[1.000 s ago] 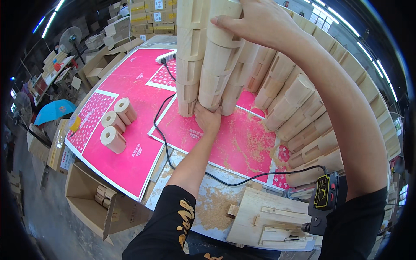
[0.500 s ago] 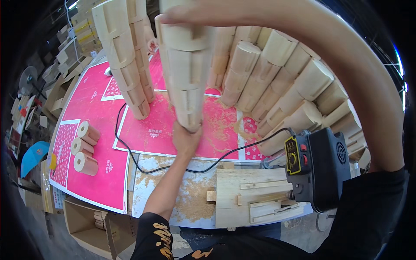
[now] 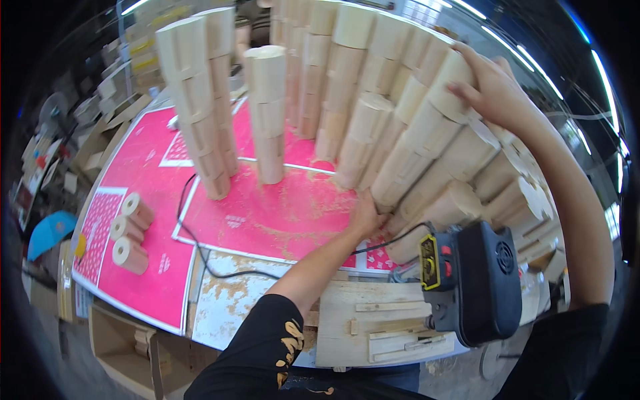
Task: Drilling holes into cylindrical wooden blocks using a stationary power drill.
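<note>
A tall stack of pale wooden cylinders (image 3: 417,147) is held between my hands, standing against the other stacks on the right. My left hand (image 3: 365,217) is closed round its foot, low over the pink sheet. Up at the stack's top, my right hand (image 3: 487,90) grips with thumb and fingers on either side. Close by on the left of it are a shorter stack of cylinders (image 3: 363,140) and, farther off, a free-standing stack (image 3: 268,113).
Two tall stacks (image 3: 193,113) rise at the left. Three short cylinders with holes (image 3: 130,257) lie on the pink-covered table (image 3: 160,293). A black machine (image 3: 477,280) with a cable sits over a wooden jig (image 3: 333,340) at the near right. Sawdust is scattered about. A cardboard box (image 3: 120,353) stands below.
Both my hands have carried the stack from the middle of the table rightward, up against the row of stacks. The view has shifted a little to the right.
</note>
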Available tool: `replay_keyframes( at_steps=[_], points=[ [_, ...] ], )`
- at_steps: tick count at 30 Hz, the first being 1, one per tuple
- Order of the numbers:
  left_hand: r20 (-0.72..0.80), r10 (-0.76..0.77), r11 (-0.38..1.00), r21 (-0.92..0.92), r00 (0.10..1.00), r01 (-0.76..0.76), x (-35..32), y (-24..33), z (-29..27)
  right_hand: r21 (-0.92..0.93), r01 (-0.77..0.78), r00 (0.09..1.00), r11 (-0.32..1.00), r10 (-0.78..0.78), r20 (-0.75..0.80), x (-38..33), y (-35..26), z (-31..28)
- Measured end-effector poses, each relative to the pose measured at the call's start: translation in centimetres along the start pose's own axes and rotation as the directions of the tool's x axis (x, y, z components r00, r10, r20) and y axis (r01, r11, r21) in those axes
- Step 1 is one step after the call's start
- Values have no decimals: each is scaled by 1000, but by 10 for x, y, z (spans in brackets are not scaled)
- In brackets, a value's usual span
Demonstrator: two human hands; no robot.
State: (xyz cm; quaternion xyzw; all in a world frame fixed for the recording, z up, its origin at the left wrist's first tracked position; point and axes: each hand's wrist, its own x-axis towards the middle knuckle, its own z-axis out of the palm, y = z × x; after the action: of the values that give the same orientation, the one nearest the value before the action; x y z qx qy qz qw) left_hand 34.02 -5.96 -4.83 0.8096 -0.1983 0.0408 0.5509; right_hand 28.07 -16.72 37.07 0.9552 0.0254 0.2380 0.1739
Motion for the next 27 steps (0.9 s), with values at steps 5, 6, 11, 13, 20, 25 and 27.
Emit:
replay_keyframes(
  at_steps=[5, 6, 11, 13, 20, 25, 27],
  points=[
    [-43, 40, 998, -38, 998, -41, -10, -10, -54, -129, -105, 993, 986, 98, -60, -19, -18, -11],
    [-168, 96, 993, -51, 981, -106, -13, -19, -80, -116, -91, 994, 989, 85, -62, -18, -19, -10],
    [-629, 26, 993, 109, 777, 55, 0, -69, -195, -156, 434, 794, 887, -459, -399, 15, -77, -29],
    [-665, 66, 968, 225, 743, 115, 23, -93, -210, 36, 474, 850, 880, -447, -277, 46, -146, -30],
    [-468, -92, 995, -9, 879, 100, 61, -119, -204, 270, 232, 969, 934, -247, 23, 144, -223, 79],
    [-391, -102, 994, -14, 915, 105, 15, -87, -194, 31, 456, 887, 889, -457, 68, 100, -201, 16],
    [-289, -96, 995, -47, 953, 86, -1, -62, -163, -51, 527, 849, 848, -528, -7, 77, -172, 21]
  ],
)
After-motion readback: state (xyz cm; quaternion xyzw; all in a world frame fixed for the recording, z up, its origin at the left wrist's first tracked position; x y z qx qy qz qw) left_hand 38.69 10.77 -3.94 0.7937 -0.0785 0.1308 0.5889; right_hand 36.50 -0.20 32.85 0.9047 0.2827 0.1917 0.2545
